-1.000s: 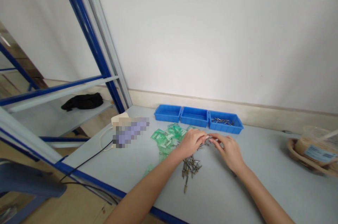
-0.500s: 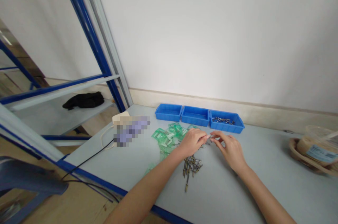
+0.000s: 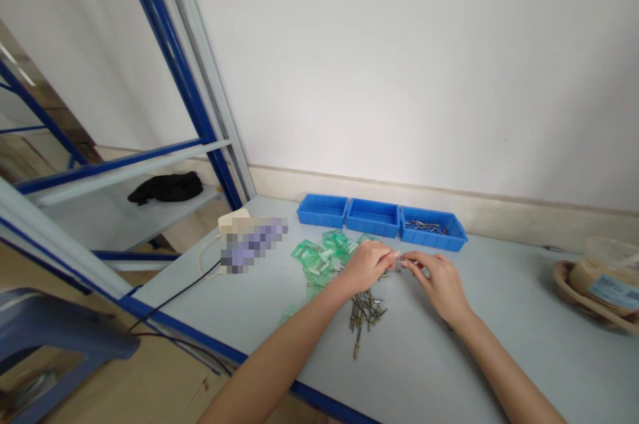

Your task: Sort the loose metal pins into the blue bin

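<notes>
Head view: looking onto grey worktop (image 3: 479, 371), lower frame.
Left hand (image 3: 368, 267): fingers curled together; cannot tell whether gripping anything.
Right hand (image 3: 438, 283): pinching a slim metal pin (image 3: 405, 259), just right of centre.
Loose pins (image 3: 368, 311): heaped lower centre.
Blue bin (image 3: 432, 239): holding more pins (image 3: 424, 227), right of centre.

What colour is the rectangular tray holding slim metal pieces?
The rectangular plastic tray is blue, showing best in the head view.

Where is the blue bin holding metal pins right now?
In the head view, the blue bin with pins stands right of centre, at the right end of the row of three, beside the middle bin and beyond the right hand.
</notes>
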### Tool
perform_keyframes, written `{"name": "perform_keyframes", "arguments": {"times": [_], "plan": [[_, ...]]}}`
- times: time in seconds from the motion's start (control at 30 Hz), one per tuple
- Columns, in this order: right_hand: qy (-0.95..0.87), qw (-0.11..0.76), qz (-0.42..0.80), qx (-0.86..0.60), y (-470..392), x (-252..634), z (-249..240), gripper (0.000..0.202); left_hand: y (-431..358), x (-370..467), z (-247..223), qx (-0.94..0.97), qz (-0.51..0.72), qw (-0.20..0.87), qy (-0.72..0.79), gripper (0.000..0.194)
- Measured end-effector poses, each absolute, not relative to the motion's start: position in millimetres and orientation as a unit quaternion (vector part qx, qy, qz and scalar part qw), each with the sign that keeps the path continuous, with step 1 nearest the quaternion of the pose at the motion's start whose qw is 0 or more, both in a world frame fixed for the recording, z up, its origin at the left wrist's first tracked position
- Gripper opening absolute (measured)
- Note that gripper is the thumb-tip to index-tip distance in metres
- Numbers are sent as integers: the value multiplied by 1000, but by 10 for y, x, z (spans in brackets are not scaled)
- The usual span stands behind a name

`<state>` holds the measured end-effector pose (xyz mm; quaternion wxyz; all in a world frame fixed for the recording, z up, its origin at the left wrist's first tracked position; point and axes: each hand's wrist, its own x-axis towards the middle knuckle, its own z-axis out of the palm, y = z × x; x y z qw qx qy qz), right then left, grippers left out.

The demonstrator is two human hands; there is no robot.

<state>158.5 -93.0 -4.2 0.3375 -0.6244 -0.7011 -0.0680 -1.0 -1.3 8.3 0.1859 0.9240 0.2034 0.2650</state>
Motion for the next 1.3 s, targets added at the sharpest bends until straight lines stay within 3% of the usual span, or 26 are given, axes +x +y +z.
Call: {"name": "perform_keyframes", "arguments": {"times": [0.2,0.37,0.47,0.63,0.83,1.3], "plan": [[-680,328,-84,-650,-926,1596,-20,47,362,-322,592,896,314,171,263,36],[-687,316,-85,-649,-926,1601,-37,48,713,-1395,907,851,368,106,359,42],[-696,305,-79,-645,-922,1591,-56,46,734,-2175,691,818,327,23,473,48],[-711,299,-77,-631,-917,1552,-81,47,641,-2925,106,827,204,-7,524,51],[-718,291,-76,-627,-919,1541,-89,47,617,-2901,-120,837,178,-34,516,52],[-731,280,-82,-617,-941,1530,-33,48,614,-2864,-160,824,197,-83,524,55]]}}
